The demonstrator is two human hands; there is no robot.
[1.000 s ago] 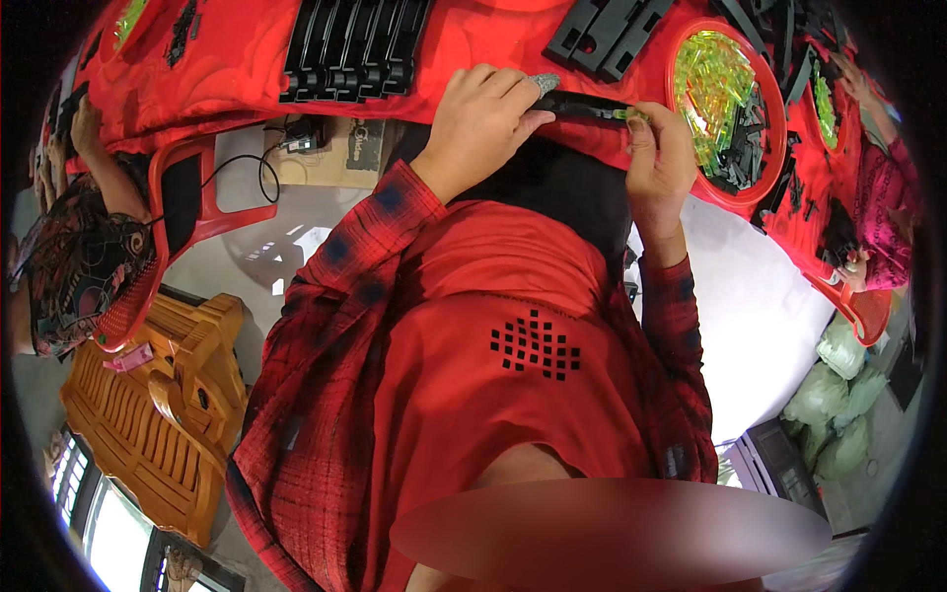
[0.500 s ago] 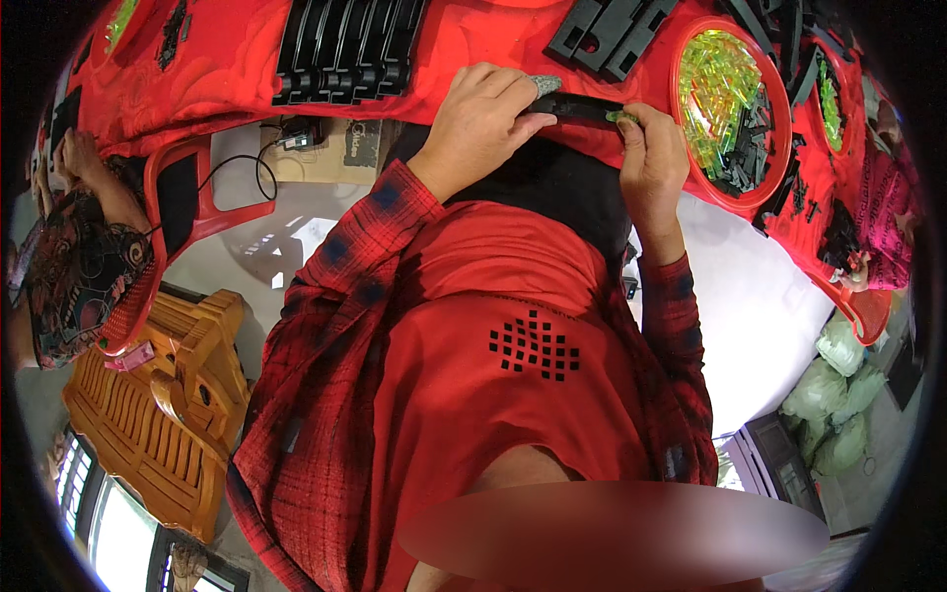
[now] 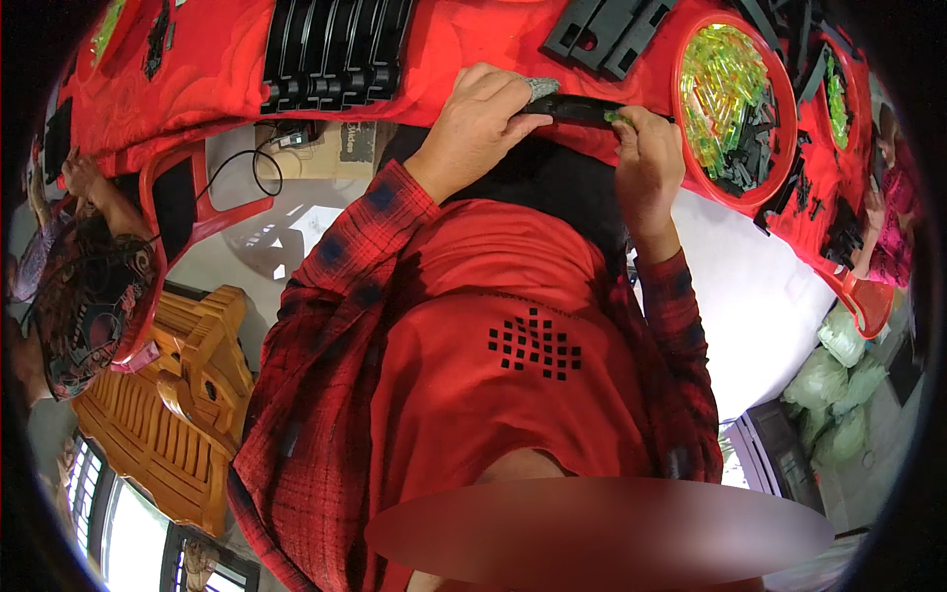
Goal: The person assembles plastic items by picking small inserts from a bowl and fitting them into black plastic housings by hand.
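My left hand [image 3: 472, 120] is closed round the left part of a long, narrow black plastic piece [image 3: 577, 110], held level at the near edge of the red-covered table. A grey speckled wrap [image 3: 542, 89] shows at that hand's fingertips. My right hand [image 3: 651, 163] pinches a small translucent yellow-green part [image 3: 615, 116] against the black piece's right end. The fingers partly cover the small part, so I cannot tell whether it sits in the piece.
A red round basin [image 3: 786, 143] of yellow-green and black parts stands right of my hands. Black ribbed pieces [image 3: 340, 49] lie in a row at the left, flat black pieces [image 3: 607, 37] beyond my hands. People sit at both sides, near a red chair [image 3: 232, 212] on the left.
Both hands keep their hold on the black piece and the small part, with only slight movement. The view has shifted a little. The person at the right has raised a hand.
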